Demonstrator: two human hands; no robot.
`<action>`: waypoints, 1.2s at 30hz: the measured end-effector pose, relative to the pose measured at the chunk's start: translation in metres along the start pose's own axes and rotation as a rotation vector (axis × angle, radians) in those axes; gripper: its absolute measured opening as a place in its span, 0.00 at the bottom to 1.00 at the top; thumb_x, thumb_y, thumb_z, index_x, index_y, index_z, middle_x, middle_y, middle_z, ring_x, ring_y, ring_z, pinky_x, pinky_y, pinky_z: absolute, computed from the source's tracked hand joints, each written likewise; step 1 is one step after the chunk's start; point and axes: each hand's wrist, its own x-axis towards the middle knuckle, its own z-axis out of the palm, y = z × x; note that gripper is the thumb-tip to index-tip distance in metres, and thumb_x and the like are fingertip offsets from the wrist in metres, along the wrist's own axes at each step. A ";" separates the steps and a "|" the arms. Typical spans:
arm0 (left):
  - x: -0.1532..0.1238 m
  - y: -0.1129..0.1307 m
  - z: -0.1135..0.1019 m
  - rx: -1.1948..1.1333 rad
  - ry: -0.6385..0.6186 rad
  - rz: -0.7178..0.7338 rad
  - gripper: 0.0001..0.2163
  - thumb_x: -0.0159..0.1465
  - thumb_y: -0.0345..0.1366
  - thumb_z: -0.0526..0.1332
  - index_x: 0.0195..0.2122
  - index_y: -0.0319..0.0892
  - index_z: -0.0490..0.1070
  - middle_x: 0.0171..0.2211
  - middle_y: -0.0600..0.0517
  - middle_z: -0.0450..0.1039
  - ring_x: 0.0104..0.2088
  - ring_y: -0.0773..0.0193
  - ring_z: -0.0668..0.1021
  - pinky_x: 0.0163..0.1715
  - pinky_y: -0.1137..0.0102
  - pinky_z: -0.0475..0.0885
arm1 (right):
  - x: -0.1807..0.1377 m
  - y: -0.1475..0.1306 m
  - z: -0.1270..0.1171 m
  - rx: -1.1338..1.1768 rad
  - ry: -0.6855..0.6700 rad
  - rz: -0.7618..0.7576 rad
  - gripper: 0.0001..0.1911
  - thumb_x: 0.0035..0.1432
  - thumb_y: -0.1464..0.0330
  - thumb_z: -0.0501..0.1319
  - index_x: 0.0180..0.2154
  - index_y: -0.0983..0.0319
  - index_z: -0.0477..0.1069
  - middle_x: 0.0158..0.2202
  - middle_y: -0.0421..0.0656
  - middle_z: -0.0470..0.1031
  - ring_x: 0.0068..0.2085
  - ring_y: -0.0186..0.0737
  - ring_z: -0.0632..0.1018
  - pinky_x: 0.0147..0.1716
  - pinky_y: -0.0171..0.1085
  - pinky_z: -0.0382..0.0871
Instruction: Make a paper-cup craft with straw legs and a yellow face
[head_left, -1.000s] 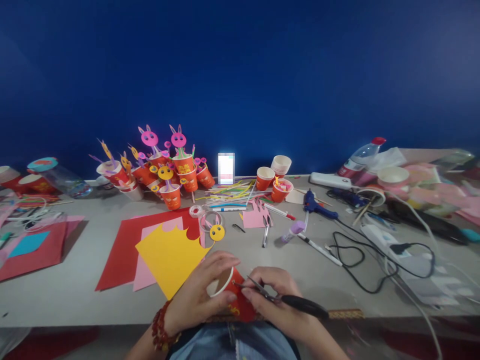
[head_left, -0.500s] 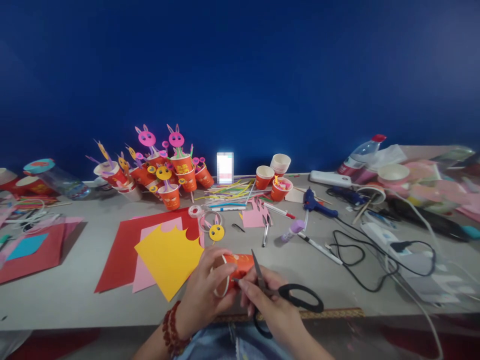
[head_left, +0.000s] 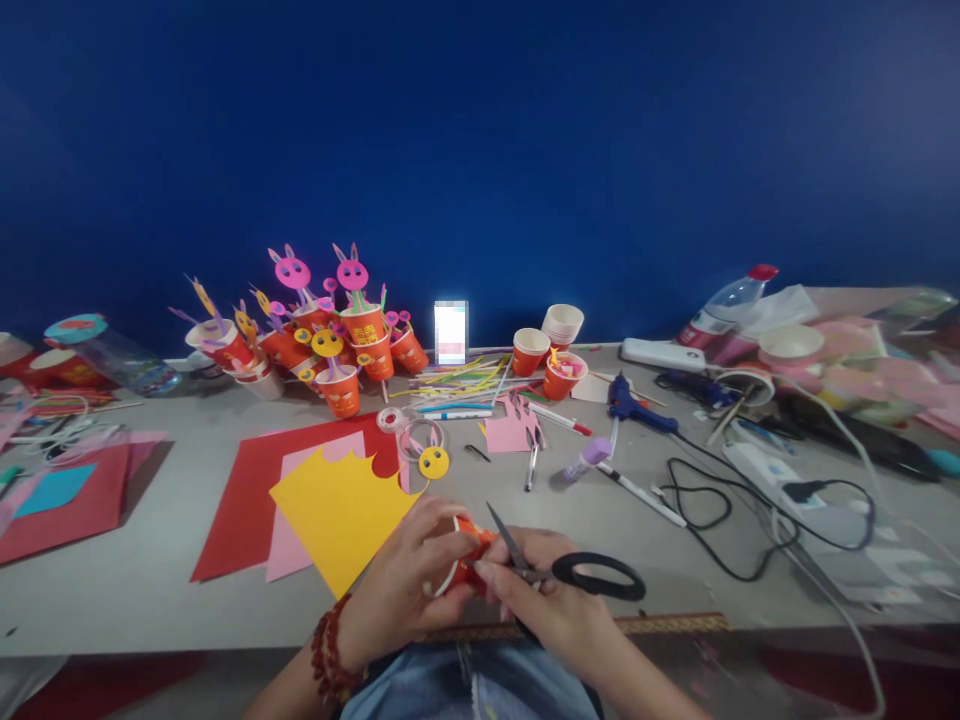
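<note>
My left hand (head_left: pixel 405 580) is wrapped round a small red paper cup (head_left: pixel 466 556), held on its side over the table's near edge. Most of the cup is hidden by my fingers. My right hand (head_left: pixel 551 605) grips black-handled scissors (head_left: pixel 577 575). Their blades (head_left: pixel 506 543) point up and left, with the tips at the cup. A beaded bracelet (head_left: pixel 328 655) sits on my left wrist. Just beyond my hands lies a yellow paper sheet (head_left: pixel 337 515) with a scalloped cut edge, on top of pink and red sheets (head_left: pixel 240 500).
Decorated red cups with bunny faces (head_left: pixel 330 330) crowd the back left, and plain cups (head_left: pixel 551 350) stand at the back centre. Pens, a blue glue gun (head_left: pixel 630 405), a glue stick (head_left: pixel 585 460), black cables (head_left: pixel 720 510), a power strip (head_left: pixel 765 470) and a bottle (head_left: pixel 724 305) fill the right side.
My hands lifted the cup and tipped it onto its side. The scissors swung from lying flat and pointing left to pointing up and left, then tilted lower towards the cup.
</note>
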 end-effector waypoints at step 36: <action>0.007 -0.001 -0.007 -0.202 0.018 -0.073 0.24 0.62 0.43 0.67 0.57 0.49 0.65 0.52 0.43 0.72 0.54 0.51 0.73 0.54 0.58 0.71 | 0.010 0.005 -0.015 -0.252 -0.091 -0.015 0.12 0.63 0.67 0.59 0.27 0.61 0.72 0.23 0.37 0.72 0.26 0.34 0.71 0.26 0.31 0.62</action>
